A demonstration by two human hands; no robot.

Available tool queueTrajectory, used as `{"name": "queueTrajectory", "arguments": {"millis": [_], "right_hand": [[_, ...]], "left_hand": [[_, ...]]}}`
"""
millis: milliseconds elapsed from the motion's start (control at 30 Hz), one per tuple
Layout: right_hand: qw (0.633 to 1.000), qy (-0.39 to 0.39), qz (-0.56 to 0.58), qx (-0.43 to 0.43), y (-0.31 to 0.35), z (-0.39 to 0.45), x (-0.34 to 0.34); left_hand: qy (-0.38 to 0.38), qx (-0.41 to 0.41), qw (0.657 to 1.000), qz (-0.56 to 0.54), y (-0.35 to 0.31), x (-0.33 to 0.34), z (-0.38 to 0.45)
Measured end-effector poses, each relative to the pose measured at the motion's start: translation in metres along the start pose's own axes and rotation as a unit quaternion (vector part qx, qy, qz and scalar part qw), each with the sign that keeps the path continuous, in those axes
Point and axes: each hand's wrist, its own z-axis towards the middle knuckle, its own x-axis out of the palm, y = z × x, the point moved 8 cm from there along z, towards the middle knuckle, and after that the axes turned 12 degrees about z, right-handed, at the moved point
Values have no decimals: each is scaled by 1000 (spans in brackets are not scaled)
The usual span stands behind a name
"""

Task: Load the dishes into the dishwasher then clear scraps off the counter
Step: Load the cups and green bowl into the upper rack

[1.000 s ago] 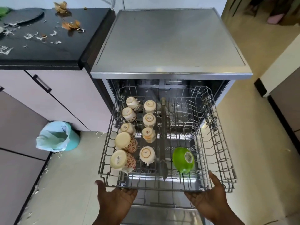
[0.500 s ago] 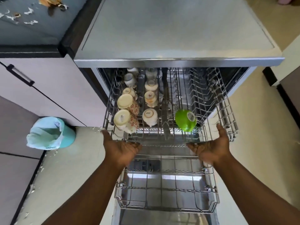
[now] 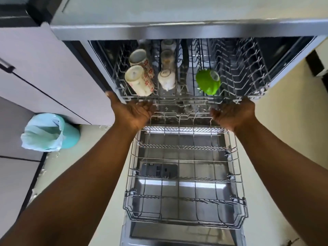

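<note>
Both hands, left (image 3: pixel 134 112) and right (image 3: pixel 234 112), are pressing open palms against the upper rack's (image 3: pixel 177 101) front edge; inside it, mugs (image 3: pixel 140 80) are lying left and a green bowl (image 3: pixel 207 82) right.

The fingertips of the left hand (image 3: pixel 132 111) and the right hand (image 3: pixel 233 113) are hidden under the front rail of the upper rack (image 3: pixel 248 68), so the grip is unclear. At 12 o'clock the back cups (image 3: pixel 167 45) are blurred under the dishwasher top (image 3: pixel 177 13). The door (image 3: pixel 177 237) is cut off at 6 o'clock.
</note>
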Motion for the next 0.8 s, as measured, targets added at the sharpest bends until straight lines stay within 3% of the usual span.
{"name": "queueTrajectory", "arguments": {"millis": [133, 267, 467, 567, 667, 800], "right_hand": [[1000, -6, -16, -2, 5, 26, 18], [999, -15, -38, 4, 11, 40, 32], [996, -30, -85, 19, 10, 58, 30], [990, -52, -131, 8, 12, 59, 31], [986, -47, -158, 26, 19, 57, 27], [969, -78, -234, 10, 24, 35, -13]], "left_hand": [[19, 21, 999, 21, -13, 17, 27], [99, 20, 992, 71, -18, 37, 47], [51, 3, 974, 219, -26, 29, 69], [64, -1, 958, 280, -32, 41, 69], [-3, 6, 941, 338, -33, 31, 69], [-18, -16, 884, 467, -14, 5, 39]]}}
